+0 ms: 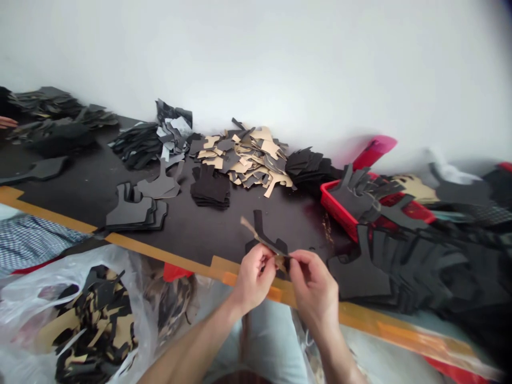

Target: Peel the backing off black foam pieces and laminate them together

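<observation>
Near the front edge of the dark table (176, 234), my left hand (256, 272) pinches a thin cut piece (272, 246), black with a tan side. The fingers of my right hand (314, 280) are closed on its right end. A strip of the piece points up and left, beyond my left fingers. Just behind it a black cut piece (259, 224) with a narrow arm lies on the table, partly hidden by my hands and the held piece.
Behind is a heap of tan and black pieces (252, 157). Dark stacks (130, 210) stand left, a red basket (340, 208) and fanned black pieces (368, 266) right. A plastic bag (138, 298) of scraps hangs below the taped edge. Another person's hand (8, 122) shows far left.
</observation>
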The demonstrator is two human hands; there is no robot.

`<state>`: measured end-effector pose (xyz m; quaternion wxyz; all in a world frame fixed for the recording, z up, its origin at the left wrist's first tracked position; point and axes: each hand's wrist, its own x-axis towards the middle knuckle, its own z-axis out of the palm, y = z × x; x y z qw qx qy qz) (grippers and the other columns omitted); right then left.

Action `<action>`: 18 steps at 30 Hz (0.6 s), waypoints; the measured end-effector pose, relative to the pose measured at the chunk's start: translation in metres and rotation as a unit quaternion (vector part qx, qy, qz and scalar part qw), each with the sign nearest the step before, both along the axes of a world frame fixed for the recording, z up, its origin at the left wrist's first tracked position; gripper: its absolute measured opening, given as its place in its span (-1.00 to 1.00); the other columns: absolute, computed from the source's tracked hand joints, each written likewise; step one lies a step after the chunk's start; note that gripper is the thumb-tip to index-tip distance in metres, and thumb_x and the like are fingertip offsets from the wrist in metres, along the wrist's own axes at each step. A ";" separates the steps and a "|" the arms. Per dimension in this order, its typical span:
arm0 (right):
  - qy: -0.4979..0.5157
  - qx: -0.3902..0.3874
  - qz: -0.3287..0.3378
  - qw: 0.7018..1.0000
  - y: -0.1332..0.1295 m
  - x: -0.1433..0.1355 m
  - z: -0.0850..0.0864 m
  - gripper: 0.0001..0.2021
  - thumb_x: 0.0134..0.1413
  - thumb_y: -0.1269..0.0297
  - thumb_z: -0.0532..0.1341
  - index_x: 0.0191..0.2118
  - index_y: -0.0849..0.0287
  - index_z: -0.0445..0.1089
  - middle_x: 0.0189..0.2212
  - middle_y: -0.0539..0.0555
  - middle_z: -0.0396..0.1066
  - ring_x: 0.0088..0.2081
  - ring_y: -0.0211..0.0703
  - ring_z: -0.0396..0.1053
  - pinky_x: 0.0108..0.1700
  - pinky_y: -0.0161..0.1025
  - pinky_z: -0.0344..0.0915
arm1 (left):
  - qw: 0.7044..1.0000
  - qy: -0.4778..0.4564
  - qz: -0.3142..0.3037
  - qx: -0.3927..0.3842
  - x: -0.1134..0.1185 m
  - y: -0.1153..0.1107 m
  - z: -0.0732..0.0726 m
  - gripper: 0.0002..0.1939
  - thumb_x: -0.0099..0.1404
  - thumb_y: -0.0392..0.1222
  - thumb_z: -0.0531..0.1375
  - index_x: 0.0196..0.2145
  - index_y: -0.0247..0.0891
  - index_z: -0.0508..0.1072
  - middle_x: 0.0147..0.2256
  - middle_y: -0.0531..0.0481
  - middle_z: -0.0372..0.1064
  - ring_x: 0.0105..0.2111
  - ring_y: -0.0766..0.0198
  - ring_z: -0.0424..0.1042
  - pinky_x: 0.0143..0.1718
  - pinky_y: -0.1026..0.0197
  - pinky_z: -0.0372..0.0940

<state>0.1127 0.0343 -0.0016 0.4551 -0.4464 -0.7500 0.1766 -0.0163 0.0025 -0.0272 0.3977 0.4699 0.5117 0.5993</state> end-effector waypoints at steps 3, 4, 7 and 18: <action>0.006 -0.078 -0.028 0.997 0.004 0.009 0.008 -0.89 0.13 0.29 0.15 -0.29 0.16 0.40 -0.38 0.02 0.44 -0.39 -0.28 0.38 -0.32 -0.37 0.33 | 0.997 0.051 0.052 -0.002 -0.003 0.003 0.000 -0.89 0.25 -0.32 0.04 -0.45 -0.28 0.21 -0.47 0.06 0.19 -0.47 0.39 0.20 -0.44 0.35 0.14; 0.004 -0.097 -0.029 0.995 0.005 0.011 0.010 -0.88 0.13 0.27 0.16 -0.29 0.16 0.41 -0.40 0.01 0.44 -0.40 -0.28 0.38 -0.33 -0.37 0.33 | 0.996 0.066 0.067 -0.002 -0.004 0.004 0.001 -0.89 0.25 -0.32 0.04 -0.45 -0.28 0.21 -0.47 0.06 0.19 -0.48 0.40 0.19 -0.45 0.36 0.13; -0.005 -0.101 -0.011 0.995 0.001 0.009 0.016 -0.88 0.12 0.25 0.16 -0.30 0.16 0.40 -0.40 0.01 0.44 -0.41 -0.27 0.37 -0.32 -0.36 0.32 | 0.994 0.064 0.086 -0.002 -0.003 0.003 0.005 -0.95 0.27 -0.29 0.05 -0.37 -0.27 0.25 -0.40 0.02 0.27 -0.45 0.39 0.24 -0.45 0.36 0.14; 0.051 -0.299 -0.015 0.953 0.014 0.034 0.023 -0.66 -0.01 0.00 0.23 -0.27 0.20 0.42 -0.47 0.04 0.40 -0.48 -0.26 0.27 -0.45 -0.35 0.21 | 0.968 0.201 0.141 0.052 -0.024 0.001 0.012 -0.87 0.31 -0.26 0.04 -0.40 -0.26 0.31 -0.46 0.07 0.31 -0.47 0.38 0.30 -0.39 0.36 0.18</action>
